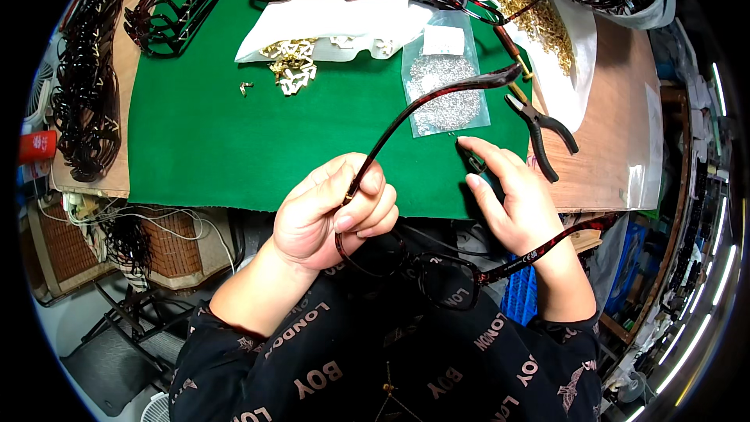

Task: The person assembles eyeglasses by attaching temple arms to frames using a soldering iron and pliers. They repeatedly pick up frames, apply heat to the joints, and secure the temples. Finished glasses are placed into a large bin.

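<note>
My left hand [332, 207] pinches a pair of dark tortoiseshell eyeglasses [426, 99] near one hinge. That temple arm rises over the green mat, and the other stretches right, passing in front of my right wrist. Both rims hang below the table edge, against my dark shirt. At the mat's front edge, my right hand [519, 199] has its thumb and index finger apart. Its index fingertip touches the mat beside tiny dark bits [452, 137], perhaps screws. Something dark between thumb and index cannot be made out.
A clear bag of small silvery parts [445, 98] lies behind my right hand, black-handled pliers [539, 129] to its right. Further back are a brown-handled screwdriver [508, 43], a white bag [344, 19] spilling gold-and-white pieces, and golden parts [539, 19]. Dark temple arms [90, 86] pile up left.
</note>
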### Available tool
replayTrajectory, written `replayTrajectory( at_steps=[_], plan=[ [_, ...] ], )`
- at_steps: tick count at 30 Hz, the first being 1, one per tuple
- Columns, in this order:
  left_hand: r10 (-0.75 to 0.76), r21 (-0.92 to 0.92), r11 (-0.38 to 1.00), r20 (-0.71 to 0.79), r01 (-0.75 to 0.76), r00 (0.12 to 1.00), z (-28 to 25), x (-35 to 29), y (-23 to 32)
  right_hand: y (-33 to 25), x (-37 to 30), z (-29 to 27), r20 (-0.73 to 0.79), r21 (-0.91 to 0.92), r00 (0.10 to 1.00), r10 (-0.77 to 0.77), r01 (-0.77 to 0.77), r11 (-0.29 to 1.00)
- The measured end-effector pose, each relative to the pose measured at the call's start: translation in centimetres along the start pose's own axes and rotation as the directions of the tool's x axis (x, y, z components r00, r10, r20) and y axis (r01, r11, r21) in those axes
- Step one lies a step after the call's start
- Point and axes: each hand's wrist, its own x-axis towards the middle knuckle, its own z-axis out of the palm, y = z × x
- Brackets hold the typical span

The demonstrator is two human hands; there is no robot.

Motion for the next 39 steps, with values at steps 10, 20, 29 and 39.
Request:
replayTrajectory(
  at_steps=[10, 20, 29, 39],
  plan=[
    [-0.014, -0.004, 1.000, 0.006, 0.015, 1.000, 0.1, -0.1, -0.2, -0.9, 0.3, 0.5, -0.039, -0.013, 0.999, 0.033, -0.033, 0.999],
    [-0.041, 0.014, 0.999, -0.039, 0.041, 0.998, 0.3, 0.1, -0.1, -1.4, -0.4, 1.4, -0.062, -0.013, 0.998, -0.030, 0.029, 0.999],
    [-0.028, -0.040, 0.999, -0.038, 0.026, 0.999, -0.5, 0.0, -0.2, -1.5, -0.2, 1.1, -0.044, 0.023, 0.999, 0.003, -0.002, 1.000],
    [-0.098, -0.146, 0.986, -0.094, 0.083, 0.991, -1.3, 0.1, -0.3, -1.5, 0.0, 0.9, 0.062, 0.476, 0.993, -0.104, 0.062, 0.877]
  ],
)
